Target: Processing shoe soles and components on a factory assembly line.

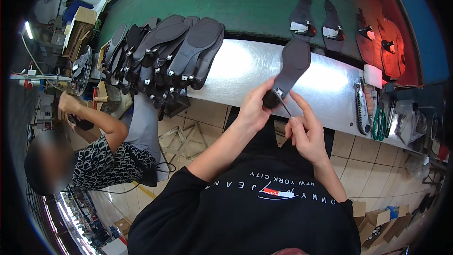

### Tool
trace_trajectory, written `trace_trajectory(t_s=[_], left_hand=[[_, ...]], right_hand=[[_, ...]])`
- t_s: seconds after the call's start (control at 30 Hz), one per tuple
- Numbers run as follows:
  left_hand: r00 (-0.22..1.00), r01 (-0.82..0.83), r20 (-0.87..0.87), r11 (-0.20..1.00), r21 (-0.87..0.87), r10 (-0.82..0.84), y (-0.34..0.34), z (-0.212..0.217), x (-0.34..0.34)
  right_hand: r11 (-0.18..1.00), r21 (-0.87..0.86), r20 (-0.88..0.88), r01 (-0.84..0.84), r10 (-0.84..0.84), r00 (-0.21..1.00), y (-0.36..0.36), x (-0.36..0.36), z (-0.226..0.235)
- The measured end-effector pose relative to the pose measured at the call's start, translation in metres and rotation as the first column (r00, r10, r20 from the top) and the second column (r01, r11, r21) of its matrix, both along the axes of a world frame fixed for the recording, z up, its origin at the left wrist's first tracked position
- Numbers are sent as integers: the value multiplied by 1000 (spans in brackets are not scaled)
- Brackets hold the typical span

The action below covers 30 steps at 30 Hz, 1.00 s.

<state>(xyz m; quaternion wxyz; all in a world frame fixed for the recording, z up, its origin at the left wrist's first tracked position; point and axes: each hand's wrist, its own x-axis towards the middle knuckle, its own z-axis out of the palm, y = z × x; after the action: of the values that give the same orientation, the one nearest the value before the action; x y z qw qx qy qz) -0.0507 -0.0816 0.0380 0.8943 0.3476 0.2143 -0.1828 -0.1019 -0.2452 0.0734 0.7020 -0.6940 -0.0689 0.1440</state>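
Head view: from where I stand, the left hand (257, 108) has its fingers clamped around the narrow front end of a dark grey sandal (296, 61). The sandal's oval heel pad points up and away, beyond the fingertips. Beside the left fingers, a small silver buckle (279, 92) shines on the sandal. From it a thin dark rod (285, 107) slants towards the right hand (307, 134), whose forefinger and thumb are apart, the other fingers curled; whether they grip the rod, I cannot tell.

Nearer to the body than both hands, a black T-shirt (236, 217) carries white lettering and a red-and-white emblem (278, 192), readable but upside down here. Left of the left fingers, a co-worker (101, 160) wears a dark top with a repeating light letter-like pattern. Beyond those fingers, to the left, many buckled sandals (181, 63) are heaped at the metal table (240, 66). To the right of the right fingers lie a utility knife (362, 108) and green-handled scissors (379, 123). Farther ahead, white paper (301, 28) sits on a sandal upon the green surface (250, 9).
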Motion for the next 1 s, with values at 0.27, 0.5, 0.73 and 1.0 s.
trace_trajectory(t_s=[0.27,0.5,0.73,1.0], left_hand=[[939,332,182,912,-243,-293,-10,14,-22],[948,185,270,982,-37,-168,-18,13,-21],[836,238,451,947,216,-313,-10,11,-18],[818,107,528,962,251,-229,25,19,-18]], right_hand=[[725,664,-432,182,173,885,-17,-10,-7],[825,532,-423,191,63,904,-14,-11,2],[778,589,-509,220,145,848,-17,-8,-10],[695,666,-421,269,53,905,-42,10,-22]])
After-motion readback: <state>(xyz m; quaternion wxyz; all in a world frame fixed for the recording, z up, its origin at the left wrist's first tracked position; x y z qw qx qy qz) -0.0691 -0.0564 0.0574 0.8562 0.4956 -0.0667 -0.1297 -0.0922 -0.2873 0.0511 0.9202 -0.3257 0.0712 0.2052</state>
